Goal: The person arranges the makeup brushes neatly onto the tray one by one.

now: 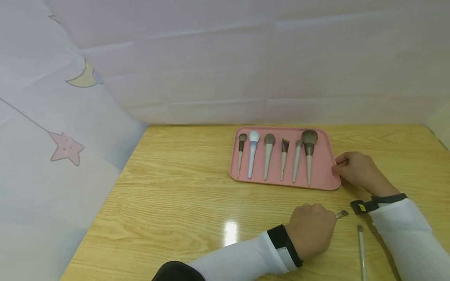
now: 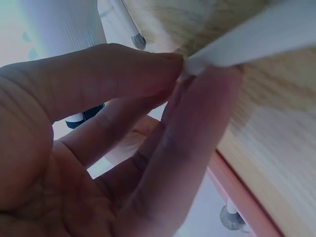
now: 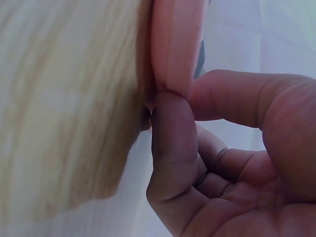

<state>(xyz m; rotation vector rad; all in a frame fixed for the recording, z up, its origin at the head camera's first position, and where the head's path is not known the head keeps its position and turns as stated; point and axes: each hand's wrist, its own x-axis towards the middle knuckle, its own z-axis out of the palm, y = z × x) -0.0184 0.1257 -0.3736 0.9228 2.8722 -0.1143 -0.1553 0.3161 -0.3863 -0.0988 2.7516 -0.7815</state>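
My left hand (image 1: 312, 230) is over the table in front of the tray, pinching a makeup brush (image 1: 342, 214) whose small angled head pokes out to its right. In the left wrist view, thumb and fingertips meet on the brush's pale handle (image 2: 261, 37). My right hand (image 1: 360, 171) pinches the right edge of a pink tray (image 1: 325, 169), thumb on one side of the rim (image 3: 175, 54) and index finger on the other. Several makeup brushes lie in a row on the tray, heads toward the wall, among them a large fluffy brush (image 1: 309, 150) at the right end.
Another slim makeup brush (image 1: 362, 251) lies on the wooden table (image 1: 168, 195) between my forearms. Behind the table hangs a pale cloth (image 1: 211, 70), and a patterned cloth with a star (image 1: 66, 147) covers the left side.
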